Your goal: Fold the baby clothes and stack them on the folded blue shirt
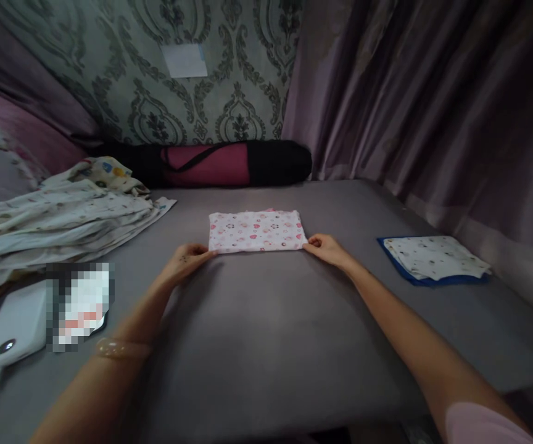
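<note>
At eight o'clock lies a white rectangular power bank point(19, 324); at nine, a rumpled cream printed cloth point(86, 206). The left hand point(187, 259) pinches the eight-o'clock corner of the central folded white fabric with pink prints point(256, 231); the right hand point(326, 248) pinches its four-o'clock corner. Just past three sits a folded white speckled cloth point(435, 256).

Home room: purple curtains point(414, 92), patterned wallpaper point(241, 68).

Folded heart-print cloth point(256, 232), hands point(326, 249) pinching near corners; grey surface point(266, 345) beneath
</note>
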Action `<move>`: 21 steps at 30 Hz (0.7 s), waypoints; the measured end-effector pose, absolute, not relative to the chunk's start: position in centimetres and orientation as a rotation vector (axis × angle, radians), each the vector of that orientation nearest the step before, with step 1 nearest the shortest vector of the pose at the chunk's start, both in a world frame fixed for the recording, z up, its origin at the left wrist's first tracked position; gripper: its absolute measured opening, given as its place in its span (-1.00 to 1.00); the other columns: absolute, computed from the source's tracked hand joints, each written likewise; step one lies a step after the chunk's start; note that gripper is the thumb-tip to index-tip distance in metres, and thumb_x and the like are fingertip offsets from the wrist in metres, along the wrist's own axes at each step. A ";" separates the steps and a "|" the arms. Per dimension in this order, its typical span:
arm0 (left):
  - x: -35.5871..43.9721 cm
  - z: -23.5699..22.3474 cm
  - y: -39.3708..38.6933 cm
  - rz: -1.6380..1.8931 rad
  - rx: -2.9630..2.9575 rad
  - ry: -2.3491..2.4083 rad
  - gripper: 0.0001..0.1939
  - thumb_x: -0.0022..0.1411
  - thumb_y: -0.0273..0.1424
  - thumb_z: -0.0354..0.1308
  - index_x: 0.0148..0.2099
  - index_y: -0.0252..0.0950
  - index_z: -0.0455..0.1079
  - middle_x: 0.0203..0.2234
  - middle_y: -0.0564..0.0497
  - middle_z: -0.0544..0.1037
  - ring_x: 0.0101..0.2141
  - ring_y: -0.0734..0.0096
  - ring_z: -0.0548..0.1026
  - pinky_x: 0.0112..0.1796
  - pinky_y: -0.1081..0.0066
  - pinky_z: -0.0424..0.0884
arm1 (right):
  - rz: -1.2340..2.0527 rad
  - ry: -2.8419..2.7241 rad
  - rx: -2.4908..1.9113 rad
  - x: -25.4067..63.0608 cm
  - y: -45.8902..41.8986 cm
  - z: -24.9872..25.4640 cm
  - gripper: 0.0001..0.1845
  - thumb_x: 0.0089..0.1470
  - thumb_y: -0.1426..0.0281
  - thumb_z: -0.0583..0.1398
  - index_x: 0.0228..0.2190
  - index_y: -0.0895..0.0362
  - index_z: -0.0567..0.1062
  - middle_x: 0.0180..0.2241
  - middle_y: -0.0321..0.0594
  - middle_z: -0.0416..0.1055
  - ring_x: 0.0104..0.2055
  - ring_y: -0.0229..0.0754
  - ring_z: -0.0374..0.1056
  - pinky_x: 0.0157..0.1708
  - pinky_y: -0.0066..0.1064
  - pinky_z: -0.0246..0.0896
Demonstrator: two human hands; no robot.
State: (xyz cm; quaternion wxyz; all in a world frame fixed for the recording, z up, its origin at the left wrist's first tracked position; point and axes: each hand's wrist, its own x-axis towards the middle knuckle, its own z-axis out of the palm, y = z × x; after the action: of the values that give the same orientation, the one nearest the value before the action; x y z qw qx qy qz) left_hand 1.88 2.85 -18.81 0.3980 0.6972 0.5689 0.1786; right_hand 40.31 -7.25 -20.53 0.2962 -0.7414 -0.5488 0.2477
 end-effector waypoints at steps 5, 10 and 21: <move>2.8 -19.8 3.2 0.542 1.767 1.434 -0.50 -0.10 0.03 0.18 -0.36 -0.34 0.47 -0.67 0.13 0.27 -0.60 0.52 0.18 -0.57 0.48 0.02 | 0.705 -1.349 -2.018 38.9 -6.8 -20.3 -0.81 0.04 0.28 0.21 -0.44 0.17 0.50 -0.55 -0.28 0.45 -0.62 -0.36 0.24 -0.61 -0.55 0.06; 2.4 -19.4 4.2 0.468 1.695 1.546 -0.59 -0.11 -0.03 0.19 -0.45 -0.32 0.42 -0.72 0.15 0.22 -0.63 0.52 0.16 -0.58 0.47 0.00 | 0.905 -1.016 -2.150 38.2 -6.8 -18.8 -0.70 0.13 0.34 0.14 -0.61 0.16 0.37 -0.75 -0.40 0.24 -0.78 -0.44 0.03 -0.75 -0.58 -0.16; 2.5 -19.2 5.9 0.372 1.832 1.730 -0.52 0.07 0.04 0.07 -0.33 -0.29 0.48 -0.45 -0.12 0.53 -0.32 0.13 0.47 -0.36 0.34 0.27 | 0.628 -1.232 -2.327 38.9 -5.4 -17.8 -0.62 0.16 0.15 0.10 -0.49 0.17 0.49 -0.53 -0.16 0.46 -0.51 -0.26 0.36 -0.58 -0.51 0.07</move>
State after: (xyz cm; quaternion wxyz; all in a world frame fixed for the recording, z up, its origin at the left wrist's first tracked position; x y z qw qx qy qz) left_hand 2.47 5.92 -19.16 0.2929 0.6878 0.6493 0.1397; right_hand 38.94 -5.42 -17.82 0.2157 -0.8393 -0.4446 0.2265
